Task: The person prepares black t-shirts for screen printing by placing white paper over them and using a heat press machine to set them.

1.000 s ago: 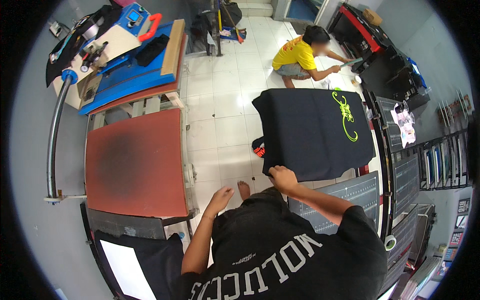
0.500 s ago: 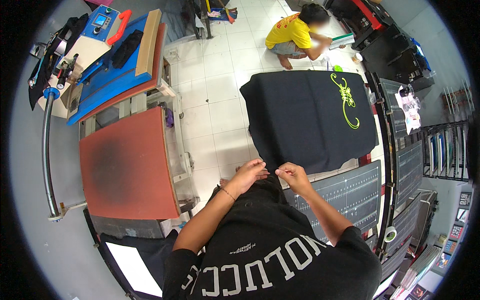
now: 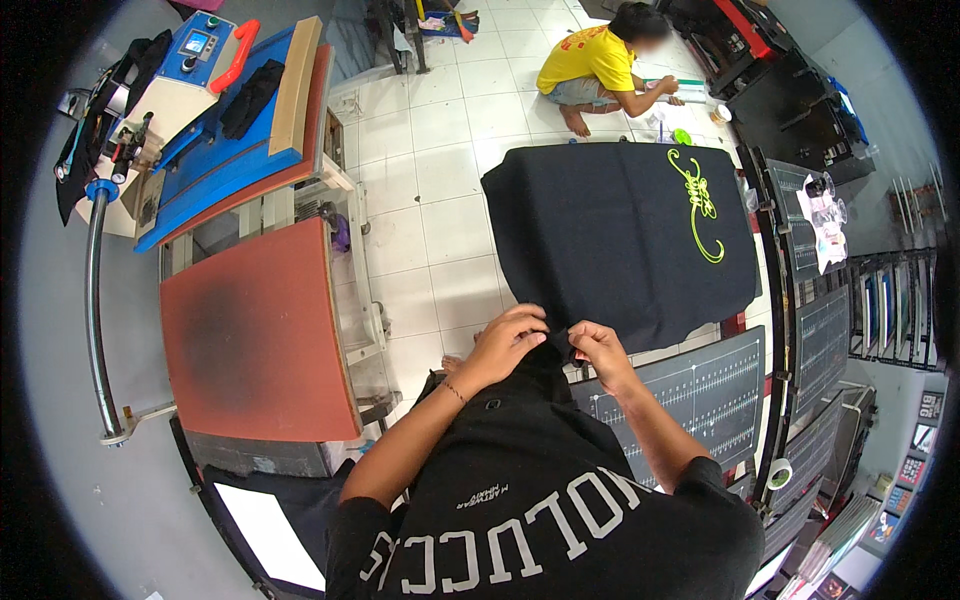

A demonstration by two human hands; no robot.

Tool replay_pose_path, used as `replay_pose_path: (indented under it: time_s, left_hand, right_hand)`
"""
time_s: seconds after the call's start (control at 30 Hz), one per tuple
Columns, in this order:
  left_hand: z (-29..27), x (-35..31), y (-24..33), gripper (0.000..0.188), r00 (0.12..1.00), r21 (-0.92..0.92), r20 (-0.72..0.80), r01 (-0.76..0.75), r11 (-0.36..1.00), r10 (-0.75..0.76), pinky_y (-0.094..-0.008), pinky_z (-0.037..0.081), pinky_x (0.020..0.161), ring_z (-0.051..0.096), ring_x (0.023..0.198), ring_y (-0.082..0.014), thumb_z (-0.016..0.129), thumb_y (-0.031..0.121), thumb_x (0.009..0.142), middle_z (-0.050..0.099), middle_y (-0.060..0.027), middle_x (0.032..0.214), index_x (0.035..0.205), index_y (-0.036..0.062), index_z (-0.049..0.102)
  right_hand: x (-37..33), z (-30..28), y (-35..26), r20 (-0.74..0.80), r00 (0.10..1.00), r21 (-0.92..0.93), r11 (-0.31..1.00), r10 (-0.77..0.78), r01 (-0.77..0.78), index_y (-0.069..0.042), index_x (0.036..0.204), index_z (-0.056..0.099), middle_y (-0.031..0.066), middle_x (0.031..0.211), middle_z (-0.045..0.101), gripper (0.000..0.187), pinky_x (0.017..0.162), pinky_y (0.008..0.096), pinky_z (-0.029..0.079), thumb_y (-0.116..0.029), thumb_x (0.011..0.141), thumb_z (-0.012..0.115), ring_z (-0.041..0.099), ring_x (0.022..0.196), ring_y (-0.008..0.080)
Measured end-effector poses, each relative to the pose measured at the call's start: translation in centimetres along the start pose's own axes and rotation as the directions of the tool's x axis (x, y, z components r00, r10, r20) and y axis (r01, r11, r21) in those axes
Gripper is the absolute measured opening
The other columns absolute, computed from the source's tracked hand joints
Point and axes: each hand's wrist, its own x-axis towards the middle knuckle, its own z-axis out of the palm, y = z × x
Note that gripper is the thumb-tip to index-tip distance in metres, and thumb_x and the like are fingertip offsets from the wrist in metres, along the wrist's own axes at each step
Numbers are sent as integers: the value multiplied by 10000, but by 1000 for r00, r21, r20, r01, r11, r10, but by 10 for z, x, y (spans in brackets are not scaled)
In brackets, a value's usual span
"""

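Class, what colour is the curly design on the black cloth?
The curly design is bright yellow-green, best seen in the head view.

Floor: white square tiles, light reflecting off the surface. Left wall: plain grey. Right side — a black slotted rack stands by a grey wall; a black cabinet stands beyond, farther from the viewpoint.

Single wide fisheye view from head height, downward and forward.

left grip: fingers curved | right grip: pinched | forearms angled inward (grips close together)
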Motion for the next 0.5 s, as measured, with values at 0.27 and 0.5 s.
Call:
replay_pose_path:
  time_s: [0.27,0.5]
  left_hand:
    - [-8,21,36,206,995,-93,93,-29,995,38,-335,508,752,668,849,-235,652,157,901,694,-135,937,949,-41,679]
    - [-32,48,44,175,983,207,118,-166,964,144,-362,512,837,651,938,-297,681,71,828,691,-114,1024,993,18,700]
  right_hand:
    - [-11,12,-46,-18,993,-344,933,-116,103,-40,905,665,-58,781,591,152,632,207,406,-178,951,623,501,722,23]
    - [-20,22,-79,59,947,-321,893,-315,317,-35,895,578,-71,755,468,195,643,215,373,-193,1005,557,423,727,36]
